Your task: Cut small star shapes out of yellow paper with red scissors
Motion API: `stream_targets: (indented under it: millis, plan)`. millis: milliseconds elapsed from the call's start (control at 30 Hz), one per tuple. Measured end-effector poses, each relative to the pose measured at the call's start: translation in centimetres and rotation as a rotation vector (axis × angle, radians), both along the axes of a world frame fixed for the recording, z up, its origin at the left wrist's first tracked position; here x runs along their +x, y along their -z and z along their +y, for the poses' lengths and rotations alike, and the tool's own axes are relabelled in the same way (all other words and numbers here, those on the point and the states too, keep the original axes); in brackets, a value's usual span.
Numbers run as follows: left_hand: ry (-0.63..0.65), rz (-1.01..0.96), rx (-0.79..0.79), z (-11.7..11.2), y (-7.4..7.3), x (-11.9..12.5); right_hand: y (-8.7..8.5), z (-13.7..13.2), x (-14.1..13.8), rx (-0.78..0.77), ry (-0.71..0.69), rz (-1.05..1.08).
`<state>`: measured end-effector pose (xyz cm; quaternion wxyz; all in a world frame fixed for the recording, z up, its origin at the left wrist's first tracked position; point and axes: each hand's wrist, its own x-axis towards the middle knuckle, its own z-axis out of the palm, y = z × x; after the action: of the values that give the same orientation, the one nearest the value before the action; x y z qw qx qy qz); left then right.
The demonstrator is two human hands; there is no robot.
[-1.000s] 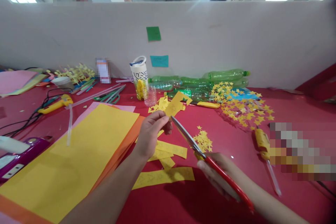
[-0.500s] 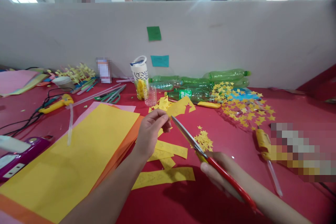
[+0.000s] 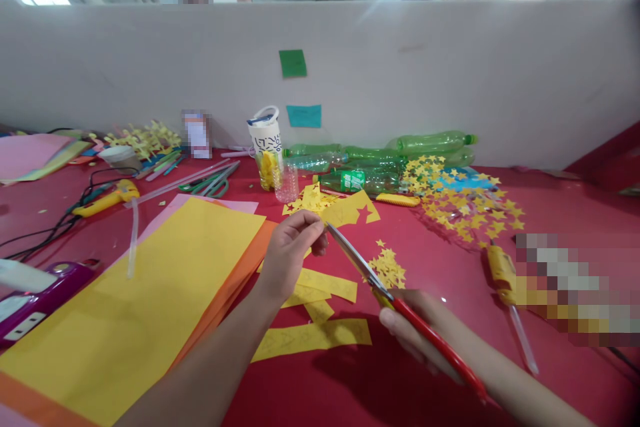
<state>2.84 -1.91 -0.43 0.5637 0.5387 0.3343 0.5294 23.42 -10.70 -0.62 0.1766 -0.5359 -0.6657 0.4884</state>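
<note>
Left hand [image 3: 299,240] pinching one yellow paper piece [image 3: 345,211], right hand [image 3: 417,323] gripping one pair of scissors [image 3: 440,345], two glue guns [image 3: 501,273] toward opposite sides of the surface [image 3: 565,213], green bottles [image 3: 377,180] lining the far edge

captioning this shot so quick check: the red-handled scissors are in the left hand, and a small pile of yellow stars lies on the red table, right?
One thing is off: the head view shows the red-handled scissors in the right hand. The small pile of yellow stars does lie on the red table.
</note>
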Motion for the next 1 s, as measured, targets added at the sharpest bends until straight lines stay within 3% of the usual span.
stream_targets:
  millis: [567, 800, 1000]
  plan:
    - [0.036, 0.12, 0.027, 0.5, -0.31, -0.61, -0.01, 0.0, -0.27, -0.11, 0.114, 0.027]
    - [0.124, 0.029, -0.07, 0.3, -0.1, -0.39, -0.32, -0.24, -0.7, -0.089, 0.17, 0.066]
    - [0.074, -0.012, -0.089, 0.22, -0.26, -0.27, -0.37, -0.09, -0.51, -0.087, 0.106, 0.044]
